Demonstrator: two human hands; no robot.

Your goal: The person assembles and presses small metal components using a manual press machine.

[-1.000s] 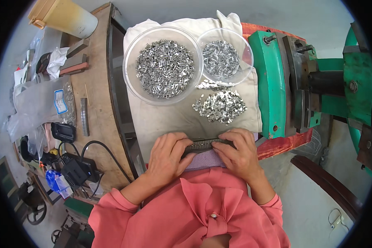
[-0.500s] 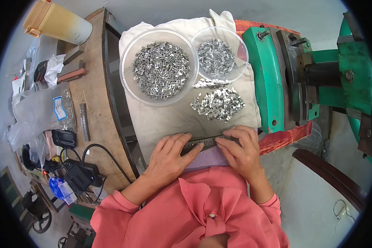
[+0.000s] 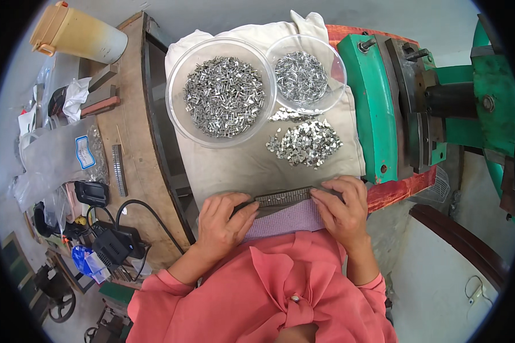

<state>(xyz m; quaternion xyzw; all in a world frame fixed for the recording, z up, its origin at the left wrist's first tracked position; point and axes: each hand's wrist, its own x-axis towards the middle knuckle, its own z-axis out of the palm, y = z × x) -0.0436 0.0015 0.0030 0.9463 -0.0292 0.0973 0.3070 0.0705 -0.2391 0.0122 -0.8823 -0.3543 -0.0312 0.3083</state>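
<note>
A slotted metal bar with rows of small grooves lies crosswise near my lap, a few bright bits along it. Dark edging shows past both of its ends, at my fingers; I cannot tell whether it is cloth or a holder. My left hand pinches this edging beyond the bar's left end. At the other end my right hand has its fingers bent and closed on the edging. Purple checked cloth lies under the bar, toward my body. Beyond it is a pile of small shiny metal pieces on beige cloth.
Two clear round tubs, a large one and a smaller one, hold small metal parts. A green machine stands at the right. The wooden bench at left carries another slotted bar, a plastic bag, black cables and a yellowish jug.
My hands have spread apart, the left one moving left and the right one right. More of the slotted bar and the purple cloth now shows between them.
</note>
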